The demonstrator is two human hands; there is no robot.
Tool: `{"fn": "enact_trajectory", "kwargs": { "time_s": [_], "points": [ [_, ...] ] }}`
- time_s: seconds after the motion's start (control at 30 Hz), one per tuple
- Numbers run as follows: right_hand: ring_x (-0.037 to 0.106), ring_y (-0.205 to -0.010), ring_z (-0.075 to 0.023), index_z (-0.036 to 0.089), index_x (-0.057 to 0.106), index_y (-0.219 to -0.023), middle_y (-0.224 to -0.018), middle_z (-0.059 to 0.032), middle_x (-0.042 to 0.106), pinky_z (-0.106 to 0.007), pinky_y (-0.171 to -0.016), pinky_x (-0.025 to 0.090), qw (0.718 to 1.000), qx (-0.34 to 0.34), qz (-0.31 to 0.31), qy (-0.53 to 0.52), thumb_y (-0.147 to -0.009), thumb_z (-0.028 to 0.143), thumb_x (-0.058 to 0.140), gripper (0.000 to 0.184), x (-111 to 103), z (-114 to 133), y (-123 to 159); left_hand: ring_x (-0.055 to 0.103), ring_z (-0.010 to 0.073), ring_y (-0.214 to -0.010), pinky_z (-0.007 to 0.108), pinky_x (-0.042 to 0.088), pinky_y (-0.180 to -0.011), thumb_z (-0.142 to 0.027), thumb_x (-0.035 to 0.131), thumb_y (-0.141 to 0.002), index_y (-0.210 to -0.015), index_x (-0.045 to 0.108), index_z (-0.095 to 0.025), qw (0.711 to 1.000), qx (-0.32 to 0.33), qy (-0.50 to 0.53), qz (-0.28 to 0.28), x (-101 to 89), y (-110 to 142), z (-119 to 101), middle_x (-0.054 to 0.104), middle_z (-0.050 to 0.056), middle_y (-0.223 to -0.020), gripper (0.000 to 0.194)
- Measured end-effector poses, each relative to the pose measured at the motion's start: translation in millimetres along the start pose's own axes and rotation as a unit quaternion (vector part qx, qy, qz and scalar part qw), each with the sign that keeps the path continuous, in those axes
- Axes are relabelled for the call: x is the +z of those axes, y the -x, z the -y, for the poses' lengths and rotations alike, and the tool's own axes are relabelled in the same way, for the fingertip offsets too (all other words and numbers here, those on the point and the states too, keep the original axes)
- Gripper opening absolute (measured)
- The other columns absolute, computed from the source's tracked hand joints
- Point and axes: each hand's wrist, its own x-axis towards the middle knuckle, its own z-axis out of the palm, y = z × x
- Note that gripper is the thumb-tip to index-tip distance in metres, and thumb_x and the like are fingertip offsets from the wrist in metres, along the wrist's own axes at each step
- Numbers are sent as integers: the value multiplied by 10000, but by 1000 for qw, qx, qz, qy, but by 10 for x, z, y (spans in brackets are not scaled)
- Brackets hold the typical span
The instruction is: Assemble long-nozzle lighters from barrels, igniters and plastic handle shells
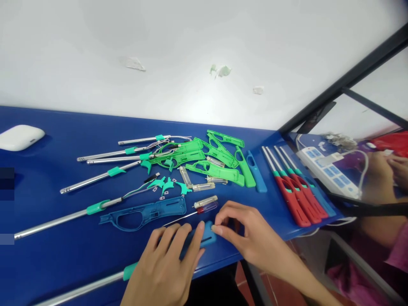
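A long-nosed gas lighter with a blue handle (208, 235) lies at the table's front edge, its metal tube (92, 290) pointing left. My left hand (167, 265) lies across the handle, fingers bent over it, hiding most of it. Thumb and index finger of my right hand (251, 233) pinch at the handle's right end; anything small between them is hidden. Just behind are a screwdriver (207, 207) with a red and clear grip, a clear fuel tank (205, 201) and an open blue handle half (153, 211). Another metal tube (68, 217) with wires lies left.
Green handle halves (219, 174), turquoise triggers (167, 185) and several metal tubes (105, 175) cover the middle. Red-handled lighters (295, 204) lie in a row at right, near a black frame (347, 72) and a power strip (331, 172). Another person's arm (379, 174) is beyond. A white case (21, 137) sits far left.
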Motion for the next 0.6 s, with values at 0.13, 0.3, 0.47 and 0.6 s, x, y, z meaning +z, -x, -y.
{"fn": "enact_trajectory", "kwargs": {
  "time_s": [0.13, 0.3, 0.47, 0.6],
  "points": [
    [619, -797, -121, 259, 678, -849, -868, 55, 680, -283, -720, 428, 1000, 6, 10, 7, -976, 289, 685, 130, -15, 38, -34, 639, 298, -1047, 453, 427, -924, -265, 527, -1062, -1414, 620, -175, 1000, -4, -3, 3, 16, 7, -14, 715, 104, -1146, 375],
    [584, -763, -115, 248, 637, -823, -802, 67, 654, -279, -691, 402, 1000, 4, 24, 14, -974, 279, 679, 160, -18, 77, -54, 639, 288, -1020, 451, 425, -919, -269, 523, -1064, -1406, 624, -177, 1000, -3, -5, -1, 31, -9, -6, 719, 98, -1126, 369],
    [590, -802, -119, 250, 643, -845, -835, 65, 668, -284, -726, 396, 999, 6, 31, 14, -966, 266, 688, 130, 5, 88, -70, 646, 275, -1019, 426, 438, -909, -273, 542, -1056, -1406, 617, -180, 1000, 6, -9, 1, -14, -25, 18, 724, 93, -1107, 370],
    [583, -789, -119, 254, 652, -858, -830, 62, 660, -276, -721, 406, 999, 13, 32, -8, -967, 272, 688, 117, 13, 78, -51, 650, 277, -1020, 425, 444, -905, -277, 545, -1053, -1406, 615, -182, 1000, 3, -12, 1, -19, -21, 15, 725, 94, -1114, 373]
  ]
}}
